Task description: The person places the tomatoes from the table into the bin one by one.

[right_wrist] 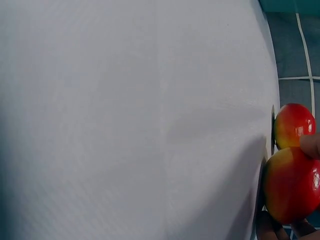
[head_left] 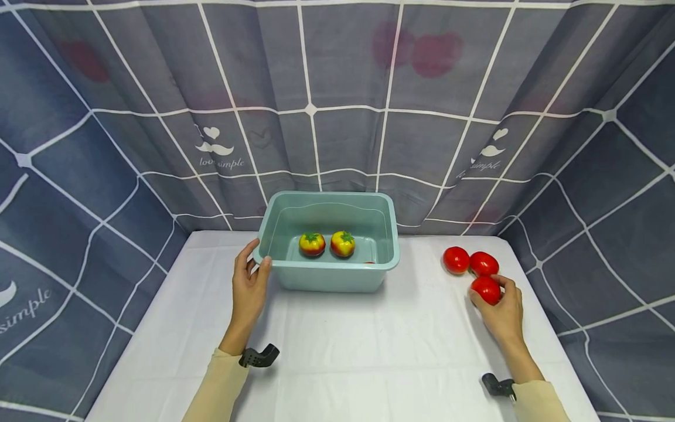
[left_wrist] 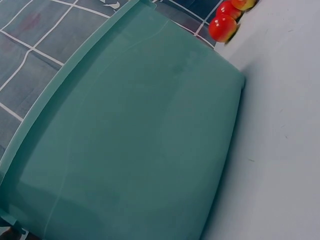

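Observation:
My left hand (head_left: 250, 293) holds the front left corner of a pale green plastic bin (head_left: 321, 278), thumb at the front and fingers along the left side. Inside, two red-and-yellow fruits (head_left: 343, 244) lie with green leafy tops up, and a red sliver shows behind the front wall. At the right, my right hand (head_left: 503, 310) grips a glossy red fruit (head_left: 486, 289) between thumb and fingers. Its yellowish lower side shows in the right wrist view, where the same fruit (right_wrist: 291, 185) sits near the fingertips. Two more red fruits (head_left: 456, 259) lie just beyond it.
A white cloth (head_left: 369, 346) covers the table. Grey-blue checked curtains (head_left: 348, 140) rise behind the table and on both sides, close behind the bin. White cloth lies between the bin and the red fruits. Each wrist wears a dark camera mount (head_left: 259, 356).

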Motion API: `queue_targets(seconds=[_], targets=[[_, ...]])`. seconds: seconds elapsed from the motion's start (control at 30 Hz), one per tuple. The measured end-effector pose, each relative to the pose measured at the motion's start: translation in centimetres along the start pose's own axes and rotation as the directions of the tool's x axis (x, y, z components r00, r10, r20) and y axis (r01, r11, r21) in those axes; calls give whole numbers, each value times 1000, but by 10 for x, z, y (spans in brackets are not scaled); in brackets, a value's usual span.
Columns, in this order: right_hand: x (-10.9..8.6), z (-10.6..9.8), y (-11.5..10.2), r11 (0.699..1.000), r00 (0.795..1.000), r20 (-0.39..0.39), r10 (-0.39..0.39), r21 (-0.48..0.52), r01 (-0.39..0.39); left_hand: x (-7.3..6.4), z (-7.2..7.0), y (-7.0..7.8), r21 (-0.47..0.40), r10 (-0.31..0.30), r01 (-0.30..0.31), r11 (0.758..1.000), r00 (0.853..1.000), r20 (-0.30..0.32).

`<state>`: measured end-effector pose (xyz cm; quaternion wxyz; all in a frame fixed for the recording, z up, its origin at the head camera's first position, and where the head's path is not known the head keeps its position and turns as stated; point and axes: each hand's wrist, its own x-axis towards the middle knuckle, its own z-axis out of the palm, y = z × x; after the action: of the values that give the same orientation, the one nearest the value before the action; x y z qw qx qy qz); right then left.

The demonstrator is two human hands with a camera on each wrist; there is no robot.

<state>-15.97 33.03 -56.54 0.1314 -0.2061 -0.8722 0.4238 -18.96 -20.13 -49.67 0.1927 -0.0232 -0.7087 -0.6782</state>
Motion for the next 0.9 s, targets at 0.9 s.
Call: queue_targets(seconds=[0.9], targets=[[10, 23, -104, 945, 955, -57, -290, 138, 296, 2, -1, -4, 9, -5, 5, 1000, 1000, -2]])
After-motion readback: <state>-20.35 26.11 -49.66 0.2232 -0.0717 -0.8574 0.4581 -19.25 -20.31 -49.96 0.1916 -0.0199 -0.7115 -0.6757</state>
